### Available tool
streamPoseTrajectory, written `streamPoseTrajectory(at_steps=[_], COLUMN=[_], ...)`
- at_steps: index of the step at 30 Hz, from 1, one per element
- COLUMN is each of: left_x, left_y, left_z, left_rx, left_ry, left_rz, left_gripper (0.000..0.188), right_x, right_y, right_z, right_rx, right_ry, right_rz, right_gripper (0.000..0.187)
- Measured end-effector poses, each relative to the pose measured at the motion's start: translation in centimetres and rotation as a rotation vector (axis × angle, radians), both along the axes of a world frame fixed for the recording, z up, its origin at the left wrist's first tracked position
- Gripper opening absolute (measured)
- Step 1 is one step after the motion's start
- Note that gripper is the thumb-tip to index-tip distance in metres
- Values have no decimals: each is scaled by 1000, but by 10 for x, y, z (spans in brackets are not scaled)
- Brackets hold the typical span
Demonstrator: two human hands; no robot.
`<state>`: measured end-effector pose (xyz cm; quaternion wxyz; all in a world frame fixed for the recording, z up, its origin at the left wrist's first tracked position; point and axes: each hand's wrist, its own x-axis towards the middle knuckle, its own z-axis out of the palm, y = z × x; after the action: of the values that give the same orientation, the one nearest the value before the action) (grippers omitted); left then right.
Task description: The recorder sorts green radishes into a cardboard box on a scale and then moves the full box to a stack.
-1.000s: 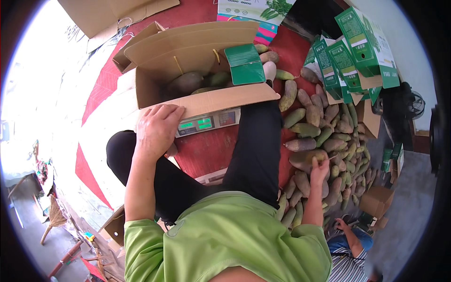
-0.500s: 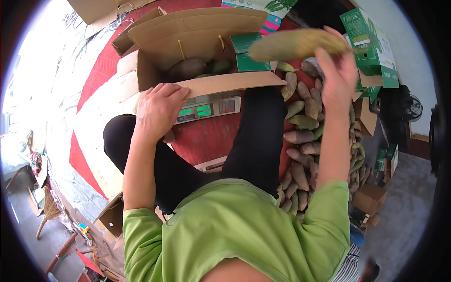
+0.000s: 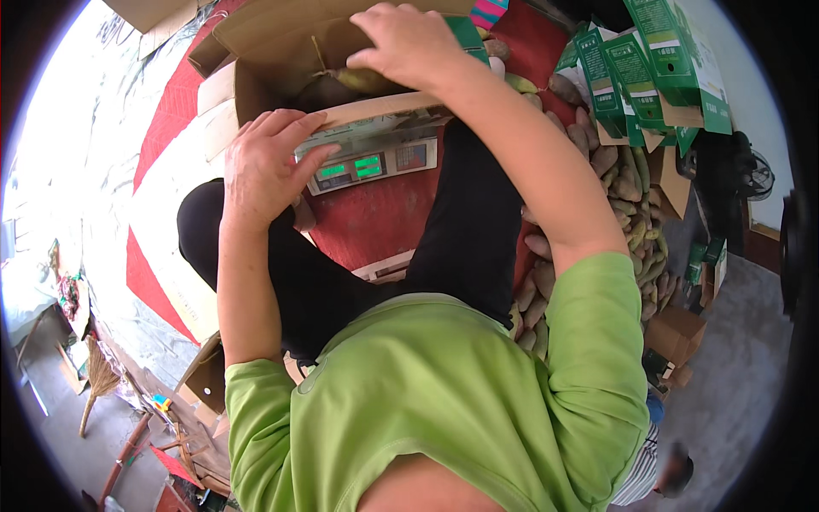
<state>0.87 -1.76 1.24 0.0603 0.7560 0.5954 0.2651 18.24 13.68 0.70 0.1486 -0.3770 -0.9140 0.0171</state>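
Note:
An open brown cardboard box (image 3: 249,94) stands on a scale (image 3: 409,158) with a lit green display, in front of my knees. My left hand (image 3: 264,166) is closed on the box's near flap (image 3: 375,109), its thumb below the edge. My right hand (image 3: 408,47) is over the box opening, fingers apart and holding nothing. Just below its thumb, a long yellowish vegetable (image 3: 365,81) lies inside the box, partly hidden by the near flap. Darker vegetables (image 3: 320,92) lie beside it, mostly in shadow; I cannot tell their exact kind.
To my right is a long heap of brown and green vegetables (image 3: 627,183) on the red floor covering (image 3: 358,226). Beyond it are several green printed cartons (image 3: 670,64) and a black fan (image 3: 751,175). A straw broom (image 3: 101,375) lies at lower left. Another person's striped clothing (image 3: 638,478) shows at lower right.
My right hand has moved left from above the heap to the box and let go of the long vegetable, which now lies inside. My left hand stays on the flap.

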Motion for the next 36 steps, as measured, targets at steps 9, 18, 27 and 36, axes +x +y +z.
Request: streamPoseTrajectory(at_steps=[9,18,27,36], left_x=[3,13,108,139], left_y=[1,-6,-87,-114], left_z=[-1,7,87,82], left_rx=[108,216,-235,-637], left_ry=[-23,-359,-1314,-1463], left_rz=[19,-143,-1112,-1365], left_gripper=[22,5,24,23], right_x=[169,394,371,347], right_y=[-22,-232,-380,-459], right_z=[-35,-324,-334,-389], right_rx=[-404,-371,-1235,-1359], right_ry=[689,-438,294,108], right_rz=[-346,-553,-1049,-737], right_gripper=[31,14,11,18])
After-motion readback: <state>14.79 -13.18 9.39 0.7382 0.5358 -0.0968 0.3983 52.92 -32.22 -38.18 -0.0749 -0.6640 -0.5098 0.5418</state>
